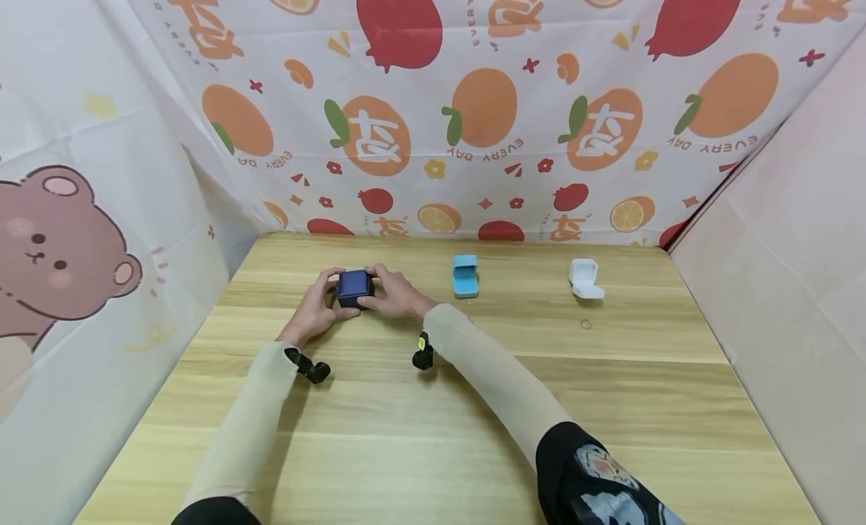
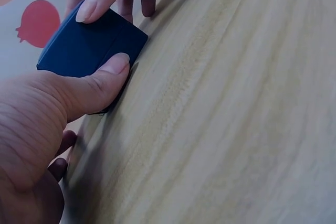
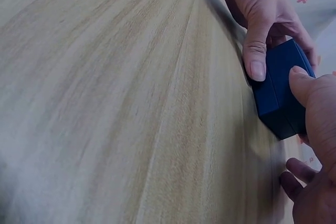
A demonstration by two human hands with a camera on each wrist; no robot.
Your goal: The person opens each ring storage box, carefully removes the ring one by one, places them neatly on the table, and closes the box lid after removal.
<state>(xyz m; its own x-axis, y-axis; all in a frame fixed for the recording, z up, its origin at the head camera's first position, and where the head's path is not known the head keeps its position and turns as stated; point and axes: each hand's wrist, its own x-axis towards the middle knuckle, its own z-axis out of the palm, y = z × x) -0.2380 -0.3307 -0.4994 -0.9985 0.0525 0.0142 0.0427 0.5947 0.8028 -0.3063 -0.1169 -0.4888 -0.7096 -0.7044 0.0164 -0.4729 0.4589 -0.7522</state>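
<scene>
A dark blue ring box [image 1: 355, 283] with its lid closed is between both hands at the left back of the table. My left hand [image 1: 315, 311] grips its left side, the thumb [image 2: 114, 66] on the front face near the bottom. From the right, my right hand [image 1: 398, 295] holds the upper part, its thumb [image 3: 299, 77] on the lid. A seam between lid and base shows in the right wrist view. Fingers behind the box are partly hidden.
An open light blue ring box [image 1: 465, 278] stands right of the hands. Farther right is an open white ring box [image 1: 585, 280], with a thin ring [image 1: 585, 324] lying in front of it. Printed cloth [image 1: 433, 186] hangs along the back edge of the wooden table [image 1: 419, 450].
</scene>
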